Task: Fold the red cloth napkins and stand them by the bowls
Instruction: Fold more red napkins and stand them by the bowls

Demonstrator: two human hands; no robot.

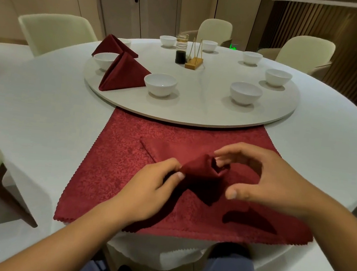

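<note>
While pinching the left end of the half-folded red napkin (199, 178), left hand (156, 186) low on the red cloth (114, 161) at the counter (41, 119) near edge, right hand (265, 181) arched over its raised fold, thumb clear, grip unclear

From my feed, a round pale turntable (201, 102) sits in the middle of a table under a white tablecloth (42, 108). Near the turntable's far side stand a gold-banded glass (182, 41), a dark pot (180, 57) and a wooden stand (194, 63) with thin upright rods. Cream chairs ring it: one to its left (55, 32), one beyond it (215, 29), one to its far right (305, 50). Well behind the turntable I see a door (157, 3) and a slatted wall (339, 42).
</note>
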